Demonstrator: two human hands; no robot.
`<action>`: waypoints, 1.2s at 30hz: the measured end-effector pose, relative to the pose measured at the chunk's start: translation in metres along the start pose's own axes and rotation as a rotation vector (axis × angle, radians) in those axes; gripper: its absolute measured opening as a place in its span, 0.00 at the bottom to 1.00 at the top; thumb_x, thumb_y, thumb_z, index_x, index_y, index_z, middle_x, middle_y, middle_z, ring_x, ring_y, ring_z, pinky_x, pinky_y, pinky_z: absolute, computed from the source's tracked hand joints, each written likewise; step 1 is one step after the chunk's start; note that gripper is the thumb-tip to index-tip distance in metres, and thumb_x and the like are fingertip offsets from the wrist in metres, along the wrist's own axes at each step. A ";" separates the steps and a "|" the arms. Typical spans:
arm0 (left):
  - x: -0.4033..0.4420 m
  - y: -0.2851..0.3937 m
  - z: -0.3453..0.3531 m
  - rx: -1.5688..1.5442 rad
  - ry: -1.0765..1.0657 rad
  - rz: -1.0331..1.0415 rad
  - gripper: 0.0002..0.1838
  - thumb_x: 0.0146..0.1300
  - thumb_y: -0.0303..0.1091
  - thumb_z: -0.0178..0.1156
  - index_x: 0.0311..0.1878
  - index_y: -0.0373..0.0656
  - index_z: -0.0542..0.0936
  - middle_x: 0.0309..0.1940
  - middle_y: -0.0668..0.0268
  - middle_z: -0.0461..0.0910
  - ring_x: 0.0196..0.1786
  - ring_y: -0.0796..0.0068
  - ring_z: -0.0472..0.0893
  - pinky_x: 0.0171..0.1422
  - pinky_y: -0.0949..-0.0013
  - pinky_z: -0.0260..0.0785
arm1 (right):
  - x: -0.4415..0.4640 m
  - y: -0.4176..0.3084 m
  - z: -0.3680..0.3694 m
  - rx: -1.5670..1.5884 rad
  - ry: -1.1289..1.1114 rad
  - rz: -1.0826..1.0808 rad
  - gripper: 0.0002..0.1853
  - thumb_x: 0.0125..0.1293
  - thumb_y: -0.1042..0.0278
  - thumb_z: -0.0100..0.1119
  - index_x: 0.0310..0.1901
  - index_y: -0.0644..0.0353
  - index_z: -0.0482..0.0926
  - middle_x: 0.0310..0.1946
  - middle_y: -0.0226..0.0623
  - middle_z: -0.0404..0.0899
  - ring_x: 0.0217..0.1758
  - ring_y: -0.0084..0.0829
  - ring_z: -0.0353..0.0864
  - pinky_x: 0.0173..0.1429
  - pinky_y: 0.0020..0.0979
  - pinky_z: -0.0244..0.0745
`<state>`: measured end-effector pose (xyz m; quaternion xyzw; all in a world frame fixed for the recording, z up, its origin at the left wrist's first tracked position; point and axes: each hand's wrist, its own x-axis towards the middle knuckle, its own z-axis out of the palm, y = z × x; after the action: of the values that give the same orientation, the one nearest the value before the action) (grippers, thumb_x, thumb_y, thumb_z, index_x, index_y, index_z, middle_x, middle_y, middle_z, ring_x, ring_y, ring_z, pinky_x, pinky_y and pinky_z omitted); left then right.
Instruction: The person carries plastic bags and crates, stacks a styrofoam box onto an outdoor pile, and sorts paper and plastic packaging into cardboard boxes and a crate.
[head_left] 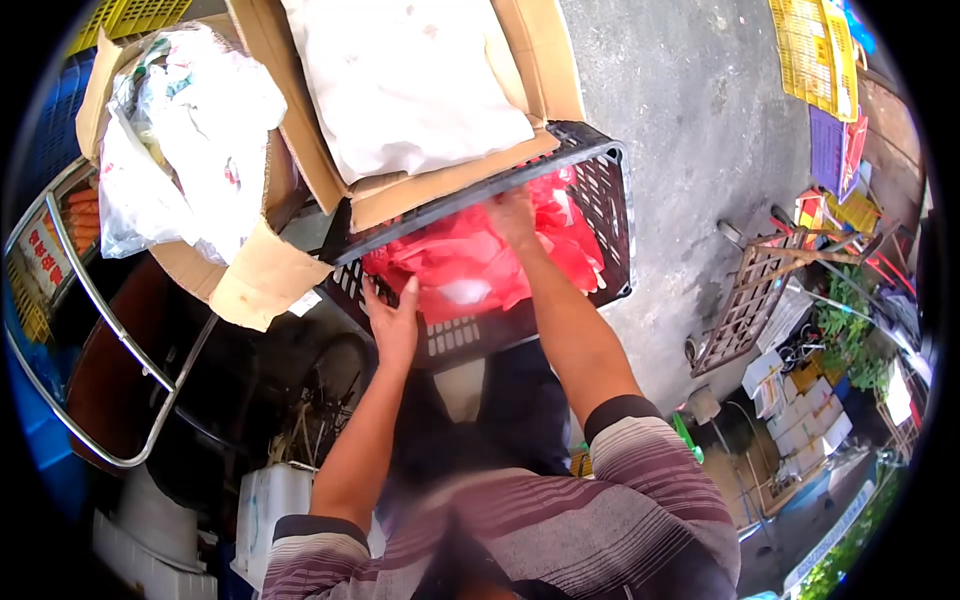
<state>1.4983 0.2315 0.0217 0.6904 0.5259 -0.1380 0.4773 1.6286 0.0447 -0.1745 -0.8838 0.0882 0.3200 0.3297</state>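
Note:
Red plastic bags (pixel 455 255) fill a black slatted plastic crate (pixel 618 215) in front of my body. My left hand (pixel 393 325) is at the crate's near left side, thumb and fingers apart, beside the red bags. Deeper in, my right hand (pixel 513 215) reaches onto the bags near the crate's far rim. Its fingers are partly hidden and blurred, so their grip does not show. A cardboard box (pixel 455 178) with a white plastic sheet or bag (pixel 410 90) in it overlaps the crate's far rim.
To the left, an open cardboard box (pixel 262 275) holds clear and white plastic bags (pixel 205 150). A metal tube frame (pixel 110 335) stands beside it. On the right are grey concrete floor (pixel 680 130), a brown slatted trolley (pixel 745 300) and yellow crates (pixel 815 50).

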 end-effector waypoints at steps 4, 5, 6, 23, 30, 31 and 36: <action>0.057 -0.039 0.041 0.099 0.116 -0.018 0.56 0.61 0.56 0.69 0.79 0.36 0.48 0.78 0.44 0.47 0.77 0.57 0.56 0.77 0.59 0.54 | -0.075 -0.044 0.056 -0.065 -0.287 0.046 0.44 0.62 0.34 0.58 0.74 0.47 0.60 0.72 0.57 0.60 0.73 0.59 0.60 0.73 0.57 0.60; 0.054 -0.027 0.053 0.109 0.097 -0.056 0.58 0.59 0.59 0.70 0.79 0.35 0.48 0.77 0.43 0.48 0.77 0.53 0.56 0.78 0.58 0.53 | -0.093 -0.038 0.071 -0.029 -0.385 0.079 0.41 0.63 0.37 0.58 0.74 0.46 0.60 0.71 0.58 0.61 0.73 0.60 0.61 0.73 0.55 0.61; 0.066 -0.064 0.066 -0.049 0.012 0.069 0.59 0.56 0.63 0.70 0.77 0.33 0.52 0.75 0.39 0.53 0.77 0.46 0.57 0.79 0.56 0.52 | -0.121 -0.032 0.079 0.060 -0.315 -0.027 0.36 0.65 0.46 0.56 0.72 0.50 0.63 0.70 0.59 0.63 0.73 0.58 0.62 0.72 0.53 0.63; 0.077 -0.107 0.077 0.896 -0.145 0.339 0.24 0.59 0.49 0.65 0.45 0.35 0.82 0.47 0.49 0.83 0.62 0.53 0.76 0.71 0.51 0.63 | 0.044 0.064 -0.059 -0.246 0.265 -0.037 0.16 0.67 0.58 0.58 0.48 0.63 0.79 0.42 0.50 0.84 0.47 0.53 0.83 0.55 0.47 0.76; 0.084 -0.125 0.063 0.891 -0.129 0.473 0.17 0.57 0.40 0.65 0.41 0.35 0.82 0.40 0.48 0.85 0.51 0.48 0.82 0.58 0.54 0.74 | 0.027 0.048 -0.044 -0.329 0.360 -0.042 0.18 0.65 0.55 0.58 0.46 0.61 0.80 0.40 0.49 0.80 0.46 0.52 0.78 0.57 0.46 0.72; 0.081 -0.127 0.061 0.889 -0.127 0.468 0.17 0.57 0.40 0.65 0.41 0.35 0.81 0.40 0.47 0.84 0.51 0.48 0.82 0.58 0.54 0.74 | 0.015 0.046 -0.048 -0.347 0.285 -0.013 0.19 0.65 0.55 0.59 0.48 0.63 0.79 0.43 0.52 0.79 0.50 0.54 0.77 0.60 0.48 0.70; 0.077 -0.116 0.056 0.876 -0.111 0.440 0.18 0.57 0.40 0.65 0.43 0.34 0.81 0.41 0.45 0.84 0.49 0.49 0.83 0.57 0.54 0.75 | -0.058 0.020 -0.104 -0.113 0.220 -0.313 0.05 0.66 0.72 0.60 0.39 0.64 0.77 0.31 0.52 0.80 0.35 0.55 0.82 0.38 0.48 0.75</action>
<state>1.4480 0.2307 -0.1192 0.9124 0.2342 -0.2786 0.1871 1.6289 -0.0404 -0.0889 -0.9335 -0.0331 0.1709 0.3135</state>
